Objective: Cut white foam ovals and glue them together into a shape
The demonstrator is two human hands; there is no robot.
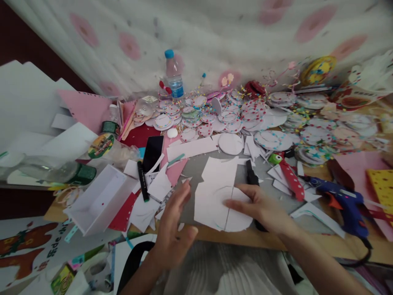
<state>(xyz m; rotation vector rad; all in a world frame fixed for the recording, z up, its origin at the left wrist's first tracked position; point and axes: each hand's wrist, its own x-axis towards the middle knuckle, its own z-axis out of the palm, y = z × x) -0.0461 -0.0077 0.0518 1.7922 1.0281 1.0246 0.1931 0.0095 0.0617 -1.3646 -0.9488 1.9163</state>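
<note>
My right hand [260,207] lies flat with fingers stretched, pressing on a white paper sheet [215,192] that has a circle drawn on it and a cut line down its lower part. My left hand [172,229] hovers open just left of the sheet, fingers apart and slightly blurred, holding nothing. The sheet rests on a grey mat [196,168] at the table's front edge. A black utility knife [251,176] lies just beyond my right hand.
A blue glue gun [344,200] lies at the right. A black marker [143,180], a phone [152,152] and a white box [101,198] sit at the left. Several decorated paper circles [233,116] crowd the back, near a water bottle [174,73].
</note>
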